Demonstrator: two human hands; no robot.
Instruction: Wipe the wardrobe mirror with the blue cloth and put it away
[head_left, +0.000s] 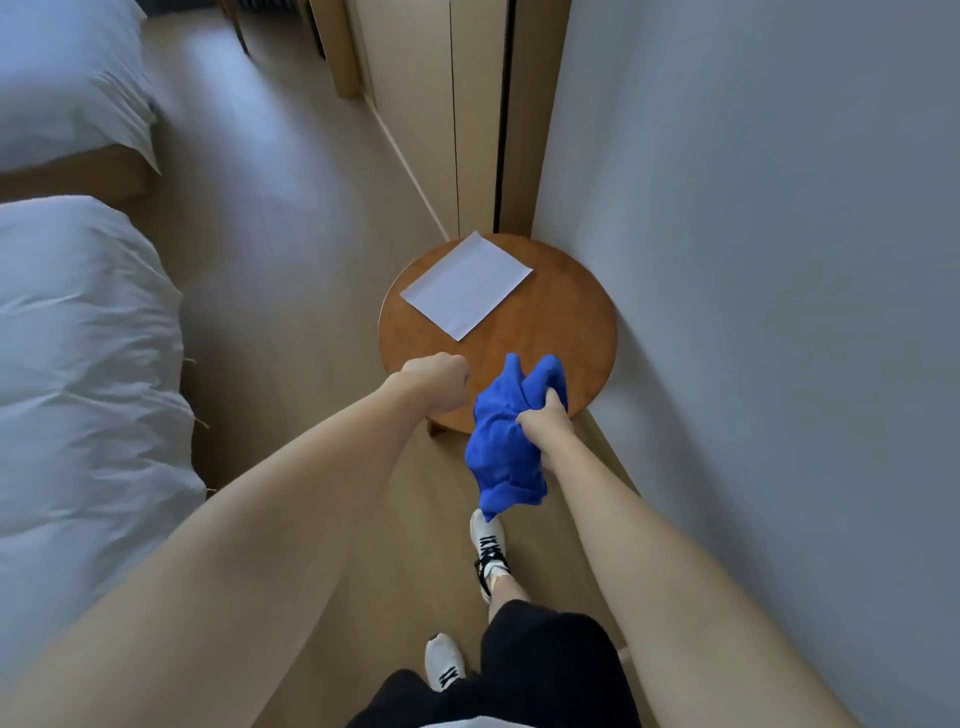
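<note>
Head view: the blue cloth (506, 431) is gripped in a bunch by the right hand (545, 423), whose fingers are curled tight round it, and is held over the near edge of a round wooden bench (566, 322). Beside it, the left hand (436, 379) is closed in a fist with nothing held. A white paper sheet (465, 283) is laid on the bench. White bedding (78, 338) is seen at the left, a wall (779, 260) at the right.

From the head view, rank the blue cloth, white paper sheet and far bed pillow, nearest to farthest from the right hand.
1. Blue cloth: gripped in the right hand itself.
2. White paper sheet: ahead, on the round wooden stool.
3. Far bed pillow: far left, top corner.
</note>
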